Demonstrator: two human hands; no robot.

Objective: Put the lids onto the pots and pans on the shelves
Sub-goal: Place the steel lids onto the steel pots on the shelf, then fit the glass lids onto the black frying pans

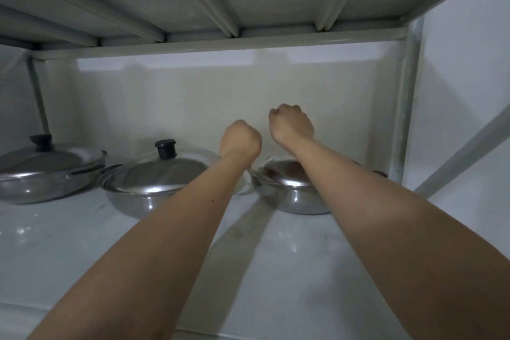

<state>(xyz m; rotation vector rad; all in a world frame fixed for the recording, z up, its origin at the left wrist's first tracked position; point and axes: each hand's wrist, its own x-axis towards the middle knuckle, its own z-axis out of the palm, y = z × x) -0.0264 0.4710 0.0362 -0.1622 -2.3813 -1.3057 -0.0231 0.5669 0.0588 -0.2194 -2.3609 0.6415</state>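
I see three lidded steel pans on the white shelf (pixel 82 243): the far-left steel pan with a black-knobbed lid (pixel 47 171), the middle steel pan with a black-knobbed lid (pixel 154 179), and the right steel pot with a domed lid (pixel 287 190). My left hand (pixel 240 138) and right hand (pixel 292 123) are clenched into fists above the right pot; whether either grip holds anything, I cannot tell.

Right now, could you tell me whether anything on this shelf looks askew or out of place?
Nothing clearly stands out. The left pan and the middle pan carry lids that sit level, knobs up. The right pot is lidded too, though the right hand and its forearm hide part of that lid, so its seating is uncertain.
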